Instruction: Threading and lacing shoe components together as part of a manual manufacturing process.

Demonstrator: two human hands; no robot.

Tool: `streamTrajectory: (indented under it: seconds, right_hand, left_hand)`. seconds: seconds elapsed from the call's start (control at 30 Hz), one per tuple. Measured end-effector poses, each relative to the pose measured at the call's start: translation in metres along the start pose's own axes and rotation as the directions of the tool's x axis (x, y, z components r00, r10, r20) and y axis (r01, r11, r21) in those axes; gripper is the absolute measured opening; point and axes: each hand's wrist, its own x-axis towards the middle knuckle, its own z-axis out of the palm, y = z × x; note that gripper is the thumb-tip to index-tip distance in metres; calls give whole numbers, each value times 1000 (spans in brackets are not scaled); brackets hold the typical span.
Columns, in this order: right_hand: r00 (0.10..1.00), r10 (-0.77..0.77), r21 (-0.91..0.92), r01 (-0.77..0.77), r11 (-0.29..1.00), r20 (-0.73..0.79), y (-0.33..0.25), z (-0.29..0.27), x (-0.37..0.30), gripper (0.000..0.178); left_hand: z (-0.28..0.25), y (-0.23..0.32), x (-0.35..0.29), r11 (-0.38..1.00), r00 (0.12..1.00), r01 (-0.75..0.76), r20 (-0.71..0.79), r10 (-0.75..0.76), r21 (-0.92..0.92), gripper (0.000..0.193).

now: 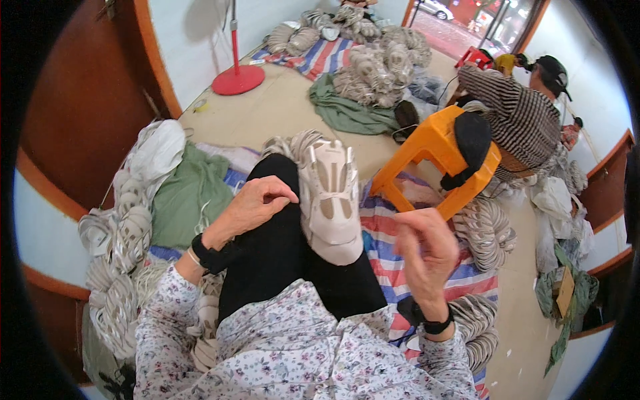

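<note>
A white and beige shoe upper [331,207] rests across my black-clad thighs, its toe pointing toward me. Just left of it is my left hand [257,205], thumb and forefinger pinched together; whatever is between them is too small to make out. My right hand [427,250] is raised to the right of the shoe upper, apart from it and a little blurred. Its fingers are curled in toward the thumb, and I cannot see what they hold, if anything.
Bundled shoe uppers [120,287] lie at my left beside a green cloth [190,190]; more stacks [483,233] are at my right. An orange stool [433,143] bears a black cap [472,143]. Beyond it a person in a checked top [513,110] bends forward. A red stand base [238,80] stands far left.
</note>
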Motion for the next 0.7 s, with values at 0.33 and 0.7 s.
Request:
streamTrajectory:
  seconds: [0.33,0.7]
  right_hand:
    - [951,-191,-143,230,963,244,85,94,-10,40]
    - [904,-215,-294,333,896,368,85,95,-17,19]
  left_hand:
    - [16,-27,89,866,985,-136,-25,168,482,45]
    - [10,-53,89,785,984,-160,37,172,599,46]
